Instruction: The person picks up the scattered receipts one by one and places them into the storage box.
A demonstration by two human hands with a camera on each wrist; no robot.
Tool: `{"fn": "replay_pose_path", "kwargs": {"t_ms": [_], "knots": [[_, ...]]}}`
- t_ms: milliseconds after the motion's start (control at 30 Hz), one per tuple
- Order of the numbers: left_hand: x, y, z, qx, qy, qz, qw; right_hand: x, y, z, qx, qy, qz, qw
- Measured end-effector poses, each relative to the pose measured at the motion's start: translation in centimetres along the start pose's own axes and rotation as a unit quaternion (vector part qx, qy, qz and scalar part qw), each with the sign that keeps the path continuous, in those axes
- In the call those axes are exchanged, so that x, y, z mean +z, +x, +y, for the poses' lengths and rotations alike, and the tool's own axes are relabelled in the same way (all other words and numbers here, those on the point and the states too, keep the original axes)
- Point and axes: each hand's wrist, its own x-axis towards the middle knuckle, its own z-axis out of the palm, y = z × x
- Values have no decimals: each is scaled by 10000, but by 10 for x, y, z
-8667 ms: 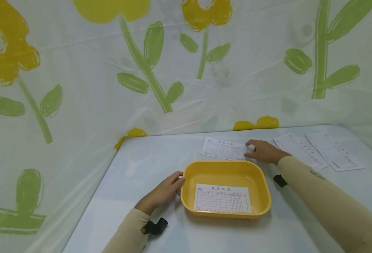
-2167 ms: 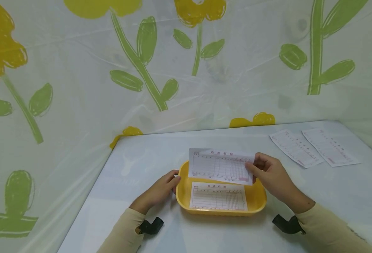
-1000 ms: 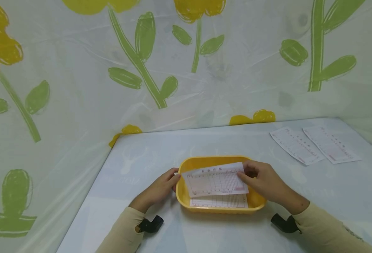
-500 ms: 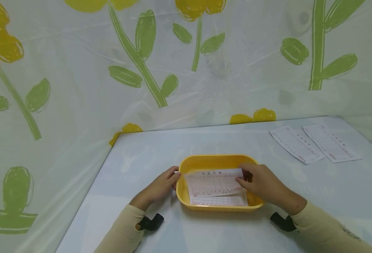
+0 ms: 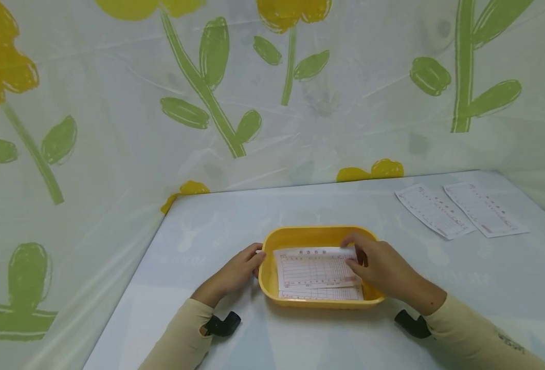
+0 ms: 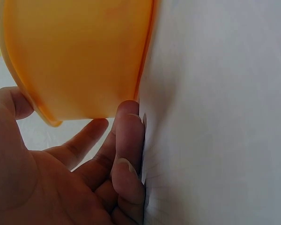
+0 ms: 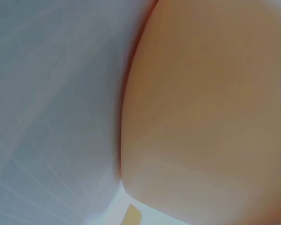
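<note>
A pale table (image 5: 217, 241) is set before a flowered plastic sheet (image 5: 115, 103), and a yellow tray (image 5: 309, 235) stands near its front edge. The tray's left rim is steadied by the left hand (image 5: 235, 275), thumb above and fingers curled beneath. Inside the tray a printed slip (image 5: 316, 267) is laid over another slip (image 5: 321, 294), its right edge pinched by the right hand (image 5: 383, 270). Thin, light and limp, the slip is probably best taken by an edge. Two more slips (image 5: 459, 209) lie well right of the tray.
</note>
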Motion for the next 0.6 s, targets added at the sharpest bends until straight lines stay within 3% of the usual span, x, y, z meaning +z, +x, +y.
{"fn": "replay_pose_path", "kwargs": {"t_ms": [367,600], "knots": [[0,-1,-1,-60,-48,13,10000,1,1,-3,93,-87,-53,9999],[1,0,-1,6,-71,33,10000,3,4,-3,126,-434,-210,9988]]}}
